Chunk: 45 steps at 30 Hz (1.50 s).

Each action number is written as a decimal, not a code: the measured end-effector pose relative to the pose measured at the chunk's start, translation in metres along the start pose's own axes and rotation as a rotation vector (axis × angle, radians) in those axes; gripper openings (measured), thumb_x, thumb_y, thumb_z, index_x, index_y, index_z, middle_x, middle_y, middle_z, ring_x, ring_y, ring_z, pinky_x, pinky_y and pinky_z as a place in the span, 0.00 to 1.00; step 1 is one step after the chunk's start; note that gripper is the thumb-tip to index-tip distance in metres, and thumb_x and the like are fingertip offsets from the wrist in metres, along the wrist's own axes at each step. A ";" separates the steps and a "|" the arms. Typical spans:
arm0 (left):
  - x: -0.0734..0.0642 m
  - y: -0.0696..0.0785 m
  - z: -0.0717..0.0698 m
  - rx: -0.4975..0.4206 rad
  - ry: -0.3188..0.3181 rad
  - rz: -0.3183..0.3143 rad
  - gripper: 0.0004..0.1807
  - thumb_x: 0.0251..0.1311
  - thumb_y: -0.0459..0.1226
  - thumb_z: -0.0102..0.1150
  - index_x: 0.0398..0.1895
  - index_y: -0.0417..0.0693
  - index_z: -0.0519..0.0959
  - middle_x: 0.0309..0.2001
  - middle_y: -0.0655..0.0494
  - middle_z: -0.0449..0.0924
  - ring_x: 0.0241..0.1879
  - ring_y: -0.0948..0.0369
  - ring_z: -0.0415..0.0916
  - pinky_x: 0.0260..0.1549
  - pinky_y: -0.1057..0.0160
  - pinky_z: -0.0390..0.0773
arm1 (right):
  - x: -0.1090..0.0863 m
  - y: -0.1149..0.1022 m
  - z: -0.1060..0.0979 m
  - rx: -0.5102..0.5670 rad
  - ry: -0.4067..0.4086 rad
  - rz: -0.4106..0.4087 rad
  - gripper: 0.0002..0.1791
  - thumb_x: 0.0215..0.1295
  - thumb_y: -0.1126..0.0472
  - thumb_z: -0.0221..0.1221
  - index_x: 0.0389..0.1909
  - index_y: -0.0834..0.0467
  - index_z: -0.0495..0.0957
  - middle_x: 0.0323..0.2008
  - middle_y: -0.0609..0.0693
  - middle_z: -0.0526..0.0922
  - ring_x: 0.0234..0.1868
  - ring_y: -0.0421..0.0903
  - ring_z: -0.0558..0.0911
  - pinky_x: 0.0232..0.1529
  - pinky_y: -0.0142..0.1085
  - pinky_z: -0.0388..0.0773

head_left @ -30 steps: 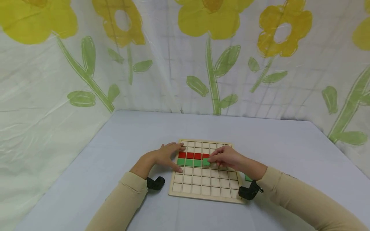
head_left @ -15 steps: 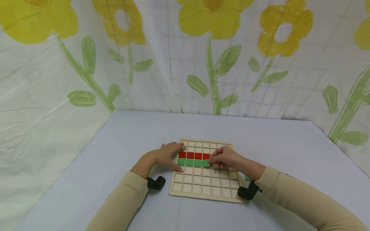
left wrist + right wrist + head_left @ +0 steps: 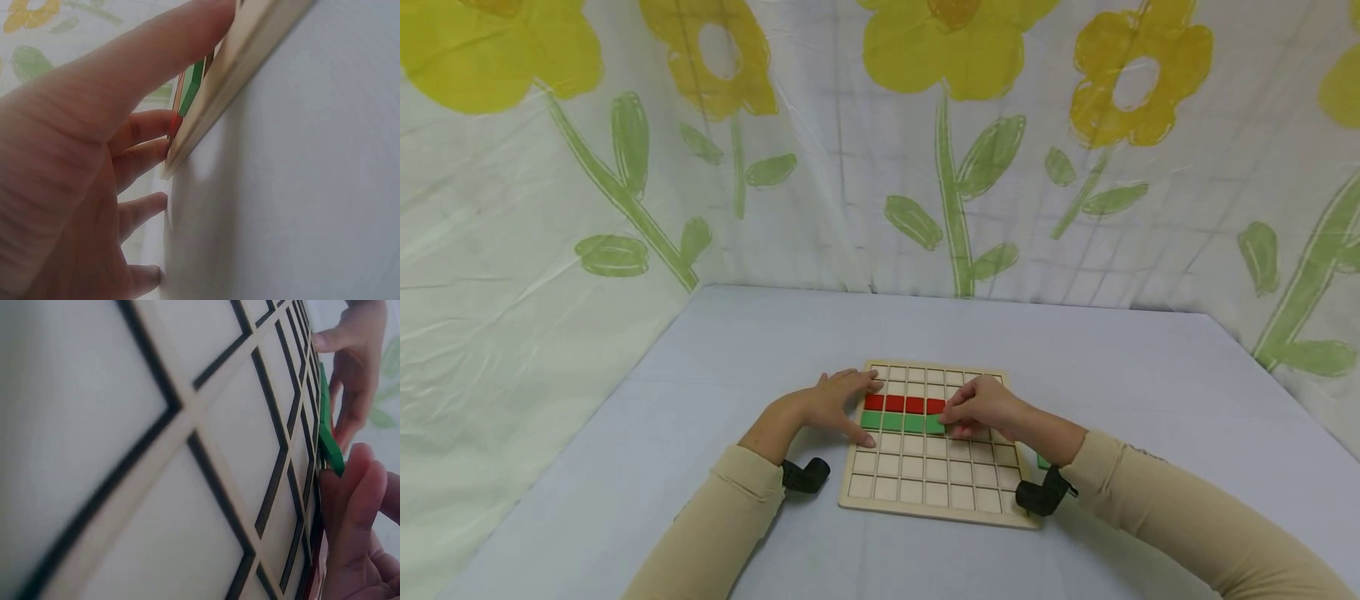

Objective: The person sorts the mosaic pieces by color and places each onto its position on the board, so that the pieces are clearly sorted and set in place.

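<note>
A light wooden grid board [image 3: 922,493] lies on the table, with a row of red tiles [image 3: 895,404] and a row of green tiles [image 3: 891,422] just below it. My right hand [image 3: 983,407] pinches the right end of the rightmost green tile [image 3: 936,424] in its row. In the right wrist view that green tile [image 3: 332,452] sits tilted at the fingertips. My left hand [image 3: 837,408] spreads over the board's left edge, thumb on the board below the green row and fingers near the top left. The left wrist view shows some of its fingertips against the table.
Another green piece [image 3: 1042,462] lies on the table right of the board, partly hidden by the right wrist. Black wrist cameras [image 3: 1039,497] sit on both wrists. Behind the white table [image 3: 760,333] hangs a sheet with painted yellow flowers [image 3: 940,50].
The rightmost green tile has come down toward its cell, in line with the row, uncovering more of the red tile behind it. The left hand has stayed in place.
</note>
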State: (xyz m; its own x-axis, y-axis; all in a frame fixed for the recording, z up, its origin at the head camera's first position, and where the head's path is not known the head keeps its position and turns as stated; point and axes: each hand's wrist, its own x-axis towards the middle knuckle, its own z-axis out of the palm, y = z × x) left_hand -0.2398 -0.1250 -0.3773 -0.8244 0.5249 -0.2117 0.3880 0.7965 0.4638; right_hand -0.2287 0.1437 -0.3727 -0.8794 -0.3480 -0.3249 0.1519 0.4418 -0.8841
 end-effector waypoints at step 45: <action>0.000 0.000 -0.001 0.012 -0.003 0.033 0.47 0.43 0.54 0.70 0.67 0.52 0.62 0.73 0.53 0.50 0.73 0.50 0.42 0.68 0.37 0.38 | -0.004 0.000 -0.014 -0.041 -0.039 -0.111 0.11 0.54 0.65 0.65 0.33 0.69 0.78 0.25 0.53 0.85 0.24 0.42 0.84 0.33 0.38 0.84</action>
State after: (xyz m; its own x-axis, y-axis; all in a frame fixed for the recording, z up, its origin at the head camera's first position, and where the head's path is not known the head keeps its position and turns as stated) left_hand -0.2404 -0.1252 -0.3768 -0.8097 0.5522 -0.1986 0.4204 0.7820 0.4601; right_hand -0.2316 0.1564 -0.3668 -0.8715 -0.4281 -0.2392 0.0351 0.4320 -0.9012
